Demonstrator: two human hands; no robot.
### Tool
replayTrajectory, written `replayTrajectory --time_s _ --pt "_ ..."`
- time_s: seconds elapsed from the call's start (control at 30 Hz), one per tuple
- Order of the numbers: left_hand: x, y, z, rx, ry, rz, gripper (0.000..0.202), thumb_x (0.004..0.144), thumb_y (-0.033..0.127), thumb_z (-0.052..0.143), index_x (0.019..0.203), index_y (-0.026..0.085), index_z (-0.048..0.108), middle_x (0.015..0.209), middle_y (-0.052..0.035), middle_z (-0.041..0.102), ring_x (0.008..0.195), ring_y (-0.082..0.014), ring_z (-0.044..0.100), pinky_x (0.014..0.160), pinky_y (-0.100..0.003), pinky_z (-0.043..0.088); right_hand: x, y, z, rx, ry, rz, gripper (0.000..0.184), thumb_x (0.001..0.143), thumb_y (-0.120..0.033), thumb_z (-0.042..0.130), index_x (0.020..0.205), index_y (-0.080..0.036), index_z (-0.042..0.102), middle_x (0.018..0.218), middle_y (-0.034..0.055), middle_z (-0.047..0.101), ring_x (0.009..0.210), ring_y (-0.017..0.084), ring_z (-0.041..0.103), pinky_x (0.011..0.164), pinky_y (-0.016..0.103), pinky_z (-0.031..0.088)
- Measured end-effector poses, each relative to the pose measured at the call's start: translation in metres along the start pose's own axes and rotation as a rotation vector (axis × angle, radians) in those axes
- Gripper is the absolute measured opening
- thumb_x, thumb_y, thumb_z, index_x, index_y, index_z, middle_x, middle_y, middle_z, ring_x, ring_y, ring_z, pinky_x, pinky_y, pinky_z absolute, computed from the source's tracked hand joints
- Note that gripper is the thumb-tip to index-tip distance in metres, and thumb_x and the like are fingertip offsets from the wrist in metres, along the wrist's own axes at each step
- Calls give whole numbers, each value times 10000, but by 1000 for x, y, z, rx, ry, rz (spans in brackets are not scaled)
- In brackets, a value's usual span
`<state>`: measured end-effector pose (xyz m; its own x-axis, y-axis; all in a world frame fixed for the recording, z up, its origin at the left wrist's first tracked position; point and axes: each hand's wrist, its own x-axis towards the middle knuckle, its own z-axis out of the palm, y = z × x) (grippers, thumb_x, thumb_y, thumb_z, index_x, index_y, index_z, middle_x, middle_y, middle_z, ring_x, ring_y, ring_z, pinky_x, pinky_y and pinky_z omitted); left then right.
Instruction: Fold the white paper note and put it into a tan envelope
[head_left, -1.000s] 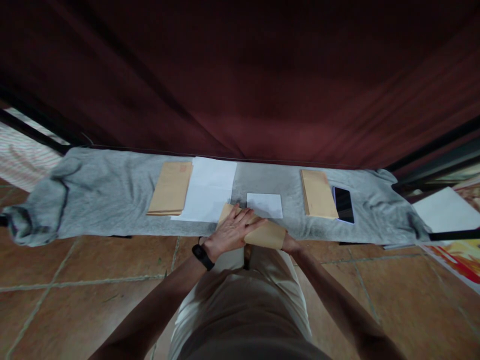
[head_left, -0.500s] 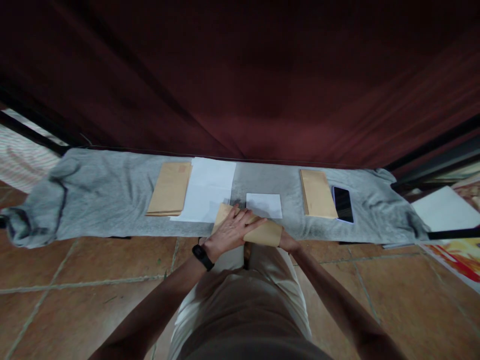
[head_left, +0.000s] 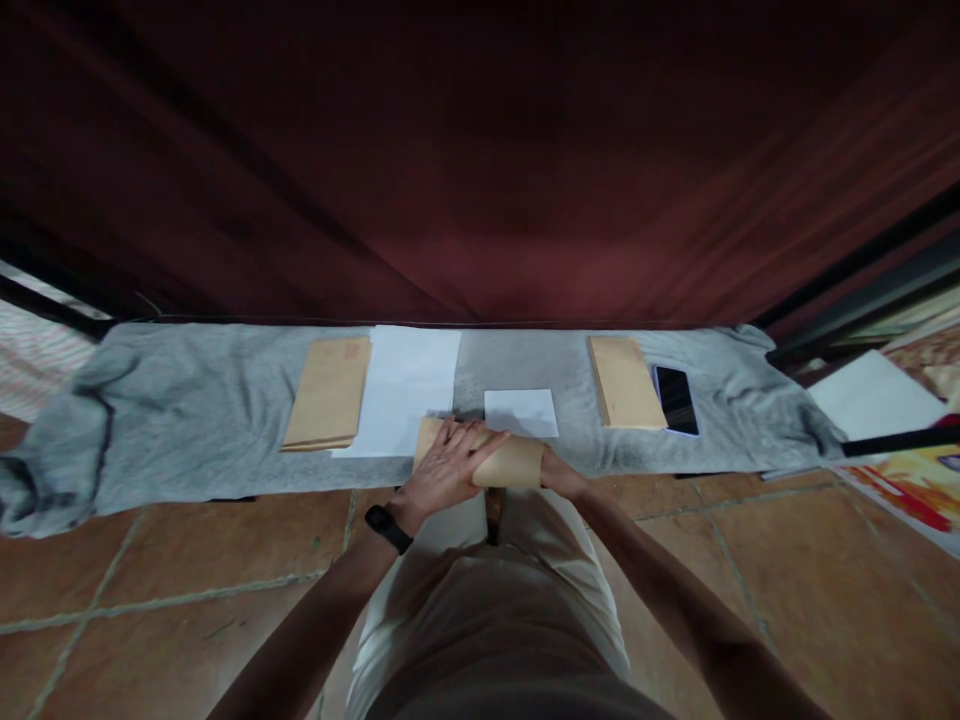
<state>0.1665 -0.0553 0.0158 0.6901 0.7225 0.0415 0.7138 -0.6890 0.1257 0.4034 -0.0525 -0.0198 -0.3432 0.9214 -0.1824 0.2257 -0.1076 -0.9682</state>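
The left hand is lying spread across a brown envelope at the near edge of the bench; the right hand is hiding its fingers, so I cannot tell its grip. Probably light and creasing easily, the paper is wanting long-edge support.

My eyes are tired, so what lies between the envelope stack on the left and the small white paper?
In the head view: large white paper, then a narrow strip of grey cloth.
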Motion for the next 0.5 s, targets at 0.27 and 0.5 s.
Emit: replayTrajectory --time_s 0.27,0.5 --pt "-4 -2 -2 26 37 -33 947 789 283 725 1606 259 247 1496 -159 475 1408 -326 412 1227 -560 175 6 -1 -2 169 -106 49 277 773 -373 654 975 -216 762 882 51 765 971 268 706 857 388 580" --pt "-7 -11 -3 36 71 -102 996 793 366 754 1617 266 203 1459 -162 519 1378 -348 447 1212 -574 204 10 -6 -17 118 10 52 329 775 -236 557 1046 -227 742 1029 15 765 1025 225 681 939 366 544"
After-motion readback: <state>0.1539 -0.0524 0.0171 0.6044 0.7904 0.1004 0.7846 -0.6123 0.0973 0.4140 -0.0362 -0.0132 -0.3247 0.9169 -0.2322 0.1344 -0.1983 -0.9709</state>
